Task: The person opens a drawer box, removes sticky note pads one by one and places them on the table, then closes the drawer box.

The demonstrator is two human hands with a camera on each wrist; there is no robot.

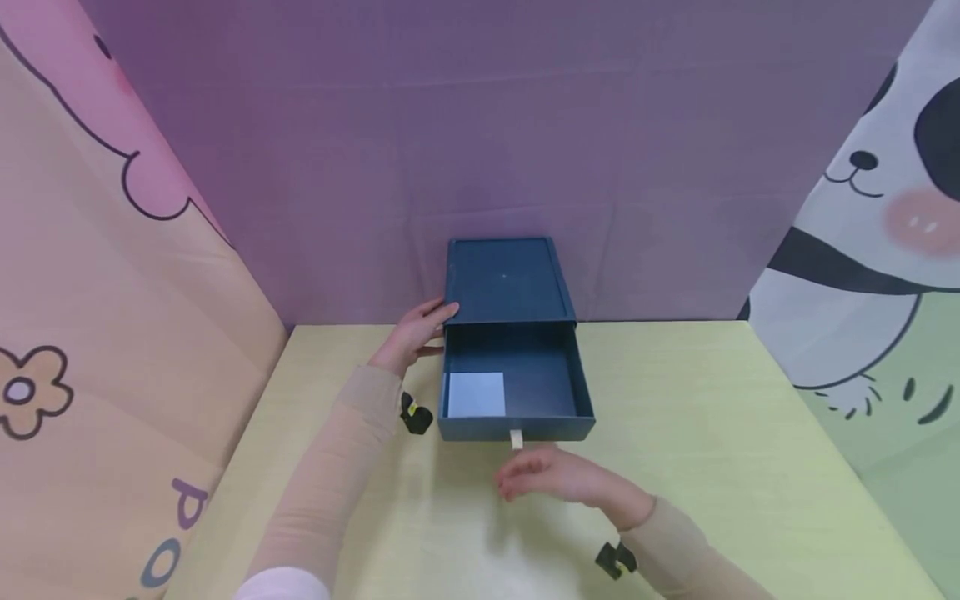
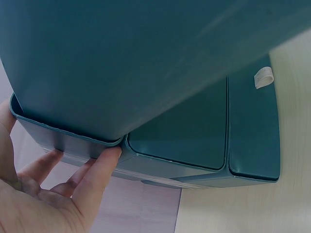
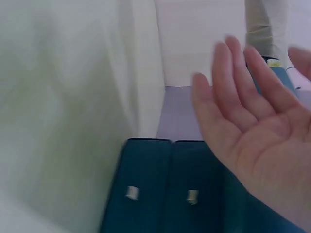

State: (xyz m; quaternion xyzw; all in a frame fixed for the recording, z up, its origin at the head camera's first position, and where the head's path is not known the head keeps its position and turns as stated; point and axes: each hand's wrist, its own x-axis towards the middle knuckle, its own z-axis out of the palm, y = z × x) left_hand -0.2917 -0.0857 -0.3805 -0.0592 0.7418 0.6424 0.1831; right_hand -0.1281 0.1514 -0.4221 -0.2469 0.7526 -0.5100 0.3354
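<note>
Centrally, head view: gripping the cabinet (image 1: 504, 279) at the table's (image 1: 675, 392) back edge with the left hand (image 1: 415, 333), probably steadying it; poising the right hand (image 1: 564, 477) by the extended drawer's (image 1: 472, 430) tab (image 1: 517, 440). Left wrist view: bracing the cabinet's side. Right wrist view: holding nothing, spreading loosely.

Left hand (image 1: 415, 331) touching blue box (image 1: 506, 283); open drawer (image 1: 543, 379) holds white square (image 1: 477, 394); right hand (image 1: 562, 477) near pull tab (image 1: 517, 438).

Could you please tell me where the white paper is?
In the head view, the white paper lies inside the open drawer, in its front left corner.
</note>
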